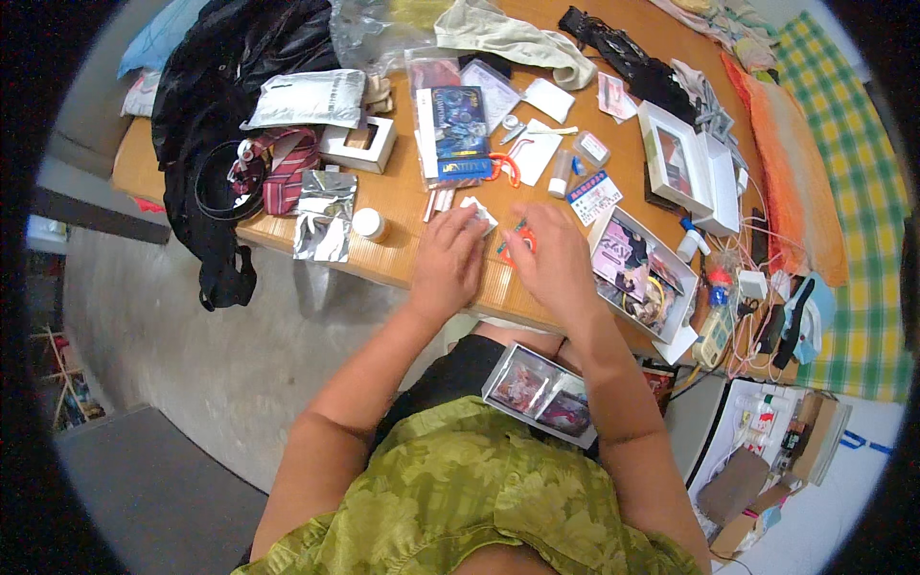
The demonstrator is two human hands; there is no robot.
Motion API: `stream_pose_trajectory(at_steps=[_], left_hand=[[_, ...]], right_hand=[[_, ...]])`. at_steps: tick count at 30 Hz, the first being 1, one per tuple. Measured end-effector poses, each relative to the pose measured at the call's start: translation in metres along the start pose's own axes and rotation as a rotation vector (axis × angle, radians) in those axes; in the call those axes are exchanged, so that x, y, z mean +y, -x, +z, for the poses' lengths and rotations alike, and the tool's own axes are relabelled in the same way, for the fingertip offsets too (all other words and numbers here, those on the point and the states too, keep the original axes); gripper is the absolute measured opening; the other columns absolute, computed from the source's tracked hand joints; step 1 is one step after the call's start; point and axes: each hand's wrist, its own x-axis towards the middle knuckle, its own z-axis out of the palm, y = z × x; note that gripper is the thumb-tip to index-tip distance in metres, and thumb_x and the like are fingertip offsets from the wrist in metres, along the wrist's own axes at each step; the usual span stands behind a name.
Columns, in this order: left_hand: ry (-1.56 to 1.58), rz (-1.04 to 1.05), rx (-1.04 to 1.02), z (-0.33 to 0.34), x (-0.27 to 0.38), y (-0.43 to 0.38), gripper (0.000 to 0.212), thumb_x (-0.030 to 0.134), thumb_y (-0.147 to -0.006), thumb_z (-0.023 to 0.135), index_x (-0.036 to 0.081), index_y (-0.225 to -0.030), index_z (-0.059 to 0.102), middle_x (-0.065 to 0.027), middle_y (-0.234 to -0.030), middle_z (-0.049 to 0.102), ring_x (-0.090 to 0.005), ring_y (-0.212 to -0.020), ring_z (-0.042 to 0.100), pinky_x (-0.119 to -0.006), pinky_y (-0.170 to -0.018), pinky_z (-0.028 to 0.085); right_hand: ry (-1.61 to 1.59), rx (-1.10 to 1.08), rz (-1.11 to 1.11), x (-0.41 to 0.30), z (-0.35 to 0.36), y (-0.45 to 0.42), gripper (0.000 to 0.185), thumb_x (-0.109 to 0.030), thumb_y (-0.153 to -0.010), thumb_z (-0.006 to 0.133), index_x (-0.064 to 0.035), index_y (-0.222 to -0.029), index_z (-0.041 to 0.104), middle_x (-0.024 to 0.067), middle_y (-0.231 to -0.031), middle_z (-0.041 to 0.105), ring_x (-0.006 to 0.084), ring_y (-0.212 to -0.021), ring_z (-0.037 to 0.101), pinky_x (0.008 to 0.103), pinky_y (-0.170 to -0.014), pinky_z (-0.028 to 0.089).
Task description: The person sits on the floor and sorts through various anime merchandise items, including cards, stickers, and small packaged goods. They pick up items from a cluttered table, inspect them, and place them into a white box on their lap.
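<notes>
My left hand (pixel 451 251) is over the table's front edge, its fingertips at a small white paper piece (pixel 489 217). Whether it grips that piece cannot be made out. To its right my right hand (pixel 557 248) curves over the wooden table, thumb apart from the fingers. A small orange and green item (pixel 523 241) shows beside that thumb; whether it is held or lies on the table is unclear. Right of this hand sits an open white box (pixel 686 287) of printed cards and small goods. On my lap rests a smaller box (pixel 494 392) with plastic-sleeved items.
A white-capped bottle (pixel 369 224) and a silver foil pouch (pixel 325 215) stand near the front edge at left. Behind my hands are a blue printed pack (pixel 454 129), an orange coiled cord (pixel 507 169) and a clear tube (pixel 559 175). Cables surround a power strip (pixel 713 338) at right.
</notes>
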Motion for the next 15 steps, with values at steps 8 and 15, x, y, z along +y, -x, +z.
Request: stream_pose_trajectory(at_steps=[8,15], left_hand=[[0.043,0.002,0.061,-0.001,0.0,0.003,0.022,0.004,-0.074,0.065,0.002,-0.095,0.06,-0.014,-0.103,0.057,-0.0342,-0.1,0.053,-0.043,-0.088,0.043],[0.033,0.01,0.103,0.002,-0.004,0.008,0.022,0.004,-0.071,0.065,0.003,-0.092,0.06,-0.0123,-0.102,0.057,-0.0321,-0.098,0.054,-0.041,-0.083,0.042]], right_hand=[[0.23,0.109,0.25,-0.026,0.065,-0.092,0.09,-0.041,-0.07,0.076,-0.0061,-0.14,0.031,0.0245,-0.121,0.052,0.0375,-0.112,0.051,0.0462,-0.092,0.042],[0.377,0.028,0.285,-0.026,0.091,-0.109,0.098,-0.037,-0.067,0.08,-0.0114,-0.144,0.026,0.0226,-0.121,0.045,0.0383,-0.112,0.047,0.0486,-0.093,0.04]])
